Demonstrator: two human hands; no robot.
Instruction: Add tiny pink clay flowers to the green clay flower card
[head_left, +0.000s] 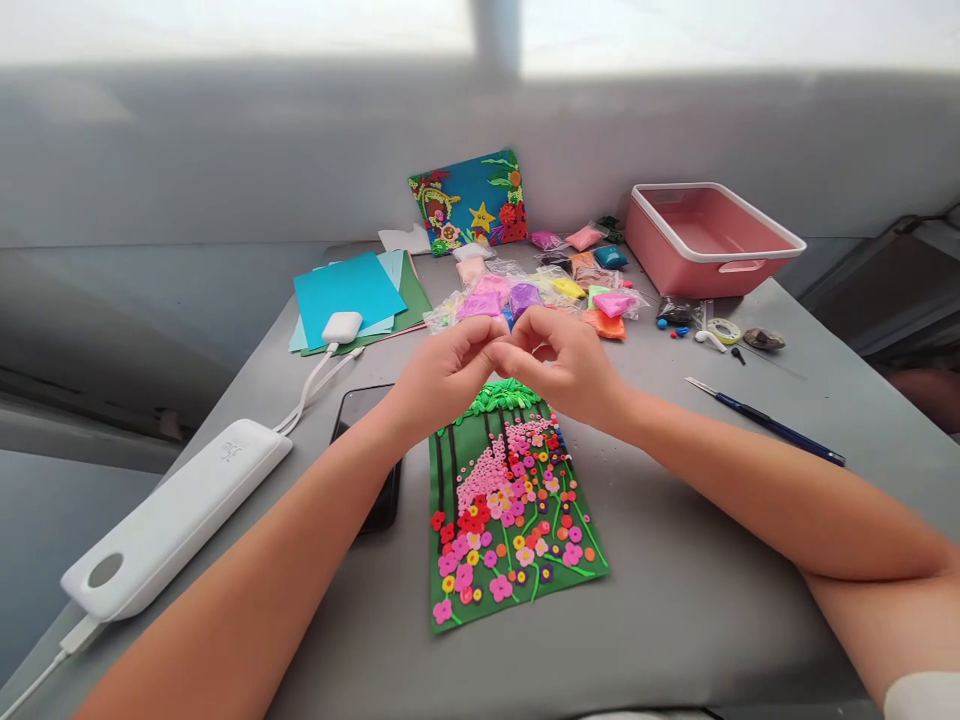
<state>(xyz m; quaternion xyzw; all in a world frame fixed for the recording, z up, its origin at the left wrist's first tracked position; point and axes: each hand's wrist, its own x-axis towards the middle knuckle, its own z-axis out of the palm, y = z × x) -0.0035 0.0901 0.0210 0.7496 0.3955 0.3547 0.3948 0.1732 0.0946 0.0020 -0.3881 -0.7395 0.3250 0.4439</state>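
Observation:
My left hand (454, 370) and my right hand (566, 365) meet above the top edge of a green sheet (517, 510), fingertips pressed together. Whatever they pinch, if anything, is hidden by the fingers. The sheet lies on the grey table, covered with small pink, red, yellow and purple clay flowers, dark upright strips and bright green leaves along its top. Just behind the hands are small bags of coloured clay, among them a purple one (524, 298) and a yellow one (568, 288).
A pink basket (712, 245) stands at the back right, a blue pen-like tool (780, 427) in front. An underwater picture (469, 205) leans at the back. Left are coloured sheets (349, 293), a white power bank (176, 520) with cables and a partly hidden black phone (384, 505).

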